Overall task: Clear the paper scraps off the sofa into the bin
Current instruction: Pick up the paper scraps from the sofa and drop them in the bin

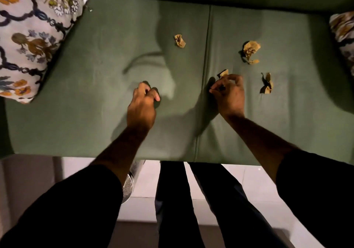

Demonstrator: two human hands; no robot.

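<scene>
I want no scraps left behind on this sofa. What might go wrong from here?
1. The right hand pinches its scrap only by an edge, so it may slip free.
2. The seam between the cushions runs right beside it; a dropped piece could lodge there.
3. The far scrap lies apart from the others and might get overlooked.

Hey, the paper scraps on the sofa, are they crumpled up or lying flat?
Crumpled. All four visible paper scraps are creased and bunched, casting shadows on the sofa. The right hand pinches one.

Floral patterned cushion (32, 35) at the left end, second patterned cushion (342, 33) at right edge, pale tiled floor (254, 176) below
</scene>
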